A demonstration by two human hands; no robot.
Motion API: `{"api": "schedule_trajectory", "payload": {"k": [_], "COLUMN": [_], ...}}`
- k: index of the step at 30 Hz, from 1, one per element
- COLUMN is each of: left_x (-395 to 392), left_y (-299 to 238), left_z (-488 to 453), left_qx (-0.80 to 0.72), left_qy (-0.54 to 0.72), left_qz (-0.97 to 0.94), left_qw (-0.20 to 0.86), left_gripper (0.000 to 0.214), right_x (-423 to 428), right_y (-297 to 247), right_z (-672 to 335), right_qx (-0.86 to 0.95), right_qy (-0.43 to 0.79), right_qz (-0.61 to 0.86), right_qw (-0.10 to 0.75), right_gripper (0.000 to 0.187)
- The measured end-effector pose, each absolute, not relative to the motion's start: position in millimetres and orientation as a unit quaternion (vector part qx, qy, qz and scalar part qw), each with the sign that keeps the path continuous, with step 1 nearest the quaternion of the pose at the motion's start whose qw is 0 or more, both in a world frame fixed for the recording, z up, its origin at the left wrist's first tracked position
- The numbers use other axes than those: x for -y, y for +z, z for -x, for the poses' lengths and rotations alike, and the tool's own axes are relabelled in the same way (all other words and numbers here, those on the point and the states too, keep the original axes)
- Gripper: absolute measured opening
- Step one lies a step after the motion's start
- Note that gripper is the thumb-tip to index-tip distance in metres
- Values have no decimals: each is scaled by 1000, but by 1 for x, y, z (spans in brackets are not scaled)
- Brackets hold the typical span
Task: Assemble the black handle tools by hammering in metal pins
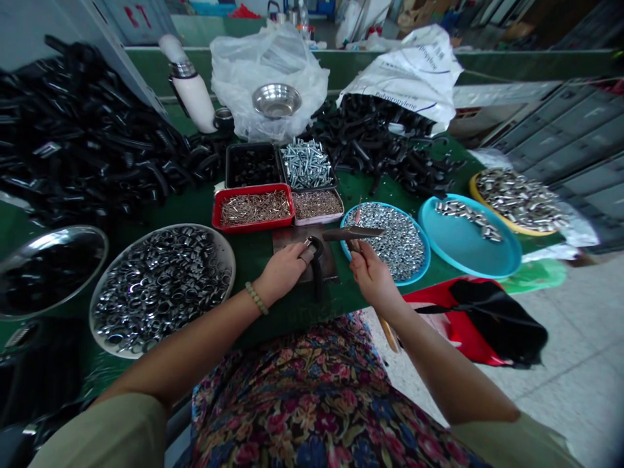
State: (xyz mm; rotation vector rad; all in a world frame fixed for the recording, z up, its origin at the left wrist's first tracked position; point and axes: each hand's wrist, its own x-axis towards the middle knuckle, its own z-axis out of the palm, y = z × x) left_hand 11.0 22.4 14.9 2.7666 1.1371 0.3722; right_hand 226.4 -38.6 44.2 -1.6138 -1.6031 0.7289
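Note:
My left hand point(284, 270) is closed on a black clamp piece point(316, 260) with a metal ring, pressing it on a dark metal block point(292, 237) at the green table's front edge. My right hand point(371, 276) is closed round the handle of a small hammer point(351, 234), its head held level just above the block, over the edge of a blue tray of small shiny nuts point(397, 237).
Round metal pan of steel rings point(160, 286) at left, a red tray of pins point(253, 208), trays of screws point(306, 164), a blue plate point(470, 237), a yellow plate point(519, 198). Heaps of black plastic parts point(82, 136) behind. Red and black cloth point(482, 318) hangs at right.

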Motion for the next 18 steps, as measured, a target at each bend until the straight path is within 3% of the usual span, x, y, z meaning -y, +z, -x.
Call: {"api": "schedule_trajectory", "payload": {"k": [4, 9, 14, 18], "left_x": [-11, 24, 46, 48], "left_y": [23, 26, 17, 15], "left_z": [-4, 16, 29, 21], "left_qx": [-387, -462, -470, -459], "left_qy": [140, 203, 158, 156], "left_qz": [-905, -849, -856, -859], "left_qw": [103, 154, 148, 165], "left_gripper": [28, 53, 39, 40], "right_x": [39, 39, 31, 22], "right_y": [52, 69, 82, 86], "right_z": [-219, -205, -198, -190], "right_qx": [665, 730, 766, 755], "right_qy": [255, 223, 203, 175], "right_qz": [633, 603, 598, 617], "right_qw": [304, 233, 120, 138], "right_gripper": [35, 37, 36, 39]}}
